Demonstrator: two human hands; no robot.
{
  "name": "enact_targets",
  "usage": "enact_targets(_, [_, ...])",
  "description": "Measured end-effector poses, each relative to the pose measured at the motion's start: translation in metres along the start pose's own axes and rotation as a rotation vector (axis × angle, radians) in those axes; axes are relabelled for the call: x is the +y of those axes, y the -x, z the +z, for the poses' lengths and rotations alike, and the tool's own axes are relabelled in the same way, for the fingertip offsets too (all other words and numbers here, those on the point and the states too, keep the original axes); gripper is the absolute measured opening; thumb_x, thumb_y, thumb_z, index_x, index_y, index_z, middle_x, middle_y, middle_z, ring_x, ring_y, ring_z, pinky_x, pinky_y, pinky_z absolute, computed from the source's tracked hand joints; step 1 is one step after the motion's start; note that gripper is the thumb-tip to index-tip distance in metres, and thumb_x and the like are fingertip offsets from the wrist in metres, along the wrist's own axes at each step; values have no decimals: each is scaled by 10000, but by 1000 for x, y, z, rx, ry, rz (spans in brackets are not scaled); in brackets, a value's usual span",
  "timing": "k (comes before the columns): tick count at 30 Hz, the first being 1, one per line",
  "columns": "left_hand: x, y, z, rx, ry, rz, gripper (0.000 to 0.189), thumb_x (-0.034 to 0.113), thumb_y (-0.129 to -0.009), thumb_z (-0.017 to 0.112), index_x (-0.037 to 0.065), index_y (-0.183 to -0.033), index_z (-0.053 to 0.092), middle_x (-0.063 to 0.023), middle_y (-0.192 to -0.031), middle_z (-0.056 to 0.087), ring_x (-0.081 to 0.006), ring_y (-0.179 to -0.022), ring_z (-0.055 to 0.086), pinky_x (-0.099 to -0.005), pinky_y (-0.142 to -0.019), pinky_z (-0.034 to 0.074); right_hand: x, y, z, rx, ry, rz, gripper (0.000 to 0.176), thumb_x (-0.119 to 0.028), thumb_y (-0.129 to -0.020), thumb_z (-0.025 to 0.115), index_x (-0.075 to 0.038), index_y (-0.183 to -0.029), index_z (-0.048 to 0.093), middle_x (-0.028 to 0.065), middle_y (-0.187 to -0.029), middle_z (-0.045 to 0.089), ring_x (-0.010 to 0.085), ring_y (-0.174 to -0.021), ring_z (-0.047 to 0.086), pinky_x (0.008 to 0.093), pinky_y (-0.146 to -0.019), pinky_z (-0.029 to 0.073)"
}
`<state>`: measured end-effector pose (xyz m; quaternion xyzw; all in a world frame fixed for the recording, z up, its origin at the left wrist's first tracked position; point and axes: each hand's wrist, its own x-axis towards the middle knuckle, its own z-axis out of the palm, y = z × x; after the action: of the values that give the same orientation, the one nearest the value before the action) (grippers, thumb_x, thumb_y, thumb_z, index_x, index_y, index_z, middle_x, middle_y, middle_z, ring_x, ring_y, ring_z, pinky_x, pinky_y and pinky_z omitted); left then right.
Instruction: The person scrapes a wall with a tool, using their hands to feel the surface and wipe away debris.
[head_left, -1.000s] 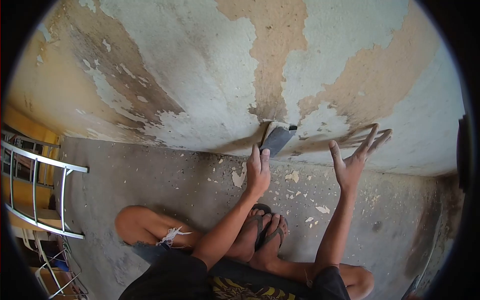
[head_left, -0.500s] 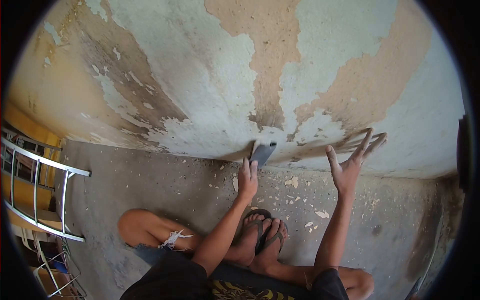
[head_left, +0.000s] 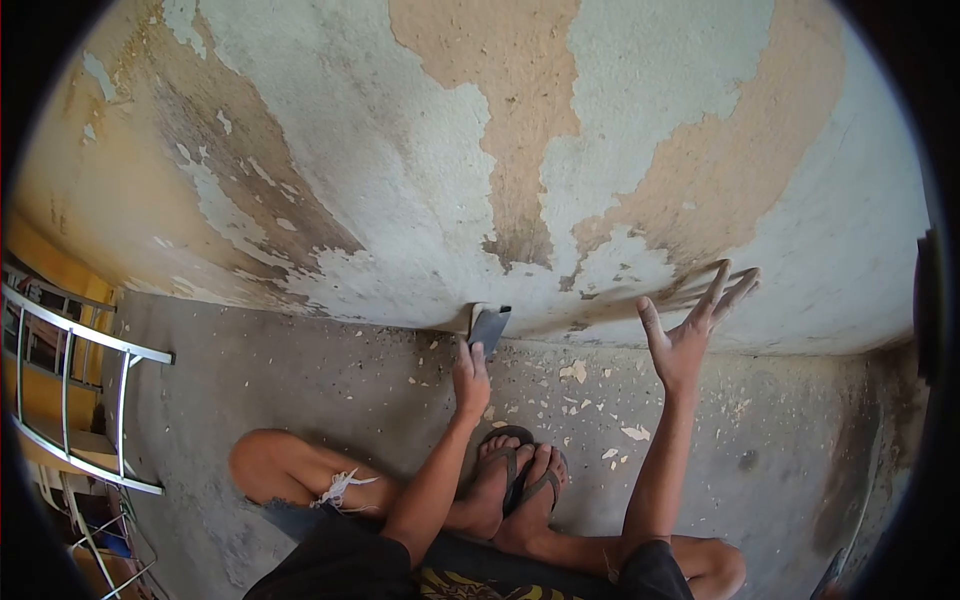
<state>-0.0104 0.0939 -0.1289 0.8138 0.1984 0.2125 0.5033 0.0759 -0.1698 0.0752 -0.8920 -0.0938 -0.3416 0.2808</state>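
Observation:
My left hand (head_left: 472,378) grips a flat dark-grey rectangular pad (head_left: 490,328) by its lower end, thumb on its face. The pad tilts against the foot of the wall, with a pale piece showing along its left edge. Peeling pale-green paint and bare tan plaster cover the wall (head_left: 400,180). Off to the right, my right hand (head_left: 688,345) has its fingers spread, the tips at the wall surface and their shadows falling beside them. Nothing is in that hand.
Paint flakes (head_left: 573,371) lie scattered over the concrete floor (head_left: 300,365). A metal ladder (head_left: 122,410) stands at the far left. My crossed feet in flip-flops (head_left: 520,480) rest just below my hands, between my bent knees.
My left hand has slid the grey pad a little left and down along the wall base. My right hand keeps its spread pose at the wall. The whole view has shifted slightly.

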Motion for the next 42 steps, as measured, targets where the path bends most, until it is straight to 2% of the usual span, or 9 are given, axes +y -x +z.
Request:
enact_targets(7, [93,-24,-31,120,172,-97,510,339,-1064,380,-116,-1273,480,-367,-1058,595,-512,-965,572,-512,-824,436,-1,1,-2,-26,-33,20,1188,-569,-749,793,-252,-1605,34,151,-1637,-199,376,-1506,-169,652,-1176,88])
enact_targets(14, [-24,19,-1,102,-102,-212,678,405,-1055,377,-189,-1383,369,-394,-1249,545,-515,-1165,532,-488,-1000,404,-2,-2,-3,-10,-16,0,1188,-557,-748,797,-252,-1605,33,139,-1639,-199,371,-1504,-178,646,-1182,74])
enact_targets(19, [57,-19,-26,200,40,-154,678,409,-1067,325,-172,-1417,334,-391,-1268,532,-504,-1220,481,-492,-1066,332,-3,1,-6,-48,-29,17,1188,-551,-746,800,-252,-1606,36,146,-1639,-198,376,-1502,-184,647,-1180,60])
enact_targets(24, [2,-9,-26,105,-154,-46,658,411,-1060,334,-158,-1386,380,-401,-1261,525,-527,-1189,490,-501,-1022,367,-1,0,-3,-6,-2,-12,1196,-543,-737,810,-248,-1606,43,142,-1640,-197,380,-1502,-182,647,-1180,67])
enact_targets(26, [-1,4,-22,0,-60,-260,654,410,-1058,341,-164,-1367,397,-404,-1273,518,-526,-1195,493,-499,-1020,374,1,1,-3,-14,-2,-7,1193,-543,-737,809,-249,-1606,45,142,-1640,-197,381,-1502,-181,646,-1181,70])
enact_targets(34, [55,-42,-48,190,16,43,621,369,-1068,344,-157,-1397,363,-375,-1244,518,-529,-1044,525,-534,-962,392,-3,0,-5,-33,-45,8,1192,-551,-739,807,-255,-1605,44,144,-1637,-203,390,-1500,-179,646,-1182,77])
enact_targets(36, [-8,-23,-38,192,-241,176,629,378,-1063,344,-157,-1393,371,-382,-1292,498,-534,-1079,526,-542,-953,402,-2,0,-3,-13,-10,-3,1190,-544,-742,807,-256,-1605,41,145,-1636,-205,393,-1500,-176,646,-1181,77])
enact_targets(38, [-37,2,-25,129,-285,-224,646,399,-1057,329,-152,-1391,379,-391,-1335,474,-538,-1125,518,-548,-948,412,-1,0,-2,-10,-16,-7,1188,-543,-743,806,-257,-1606,42,145,-1636,-204,393,-1501,-174,646,-1180,79])
enact_targets(42, [-10,5,-23,81,-161,-367,677,426,-1052,304,-158,-1386,380,-403,-1346,465,-536,-1182,496,-531,-986,396,-2,0,-7,-31,-10,1,1182,-545,-746,804,-259,-1606,45,149,-1638,-198,394,-1501,-172,649,-1177,79])
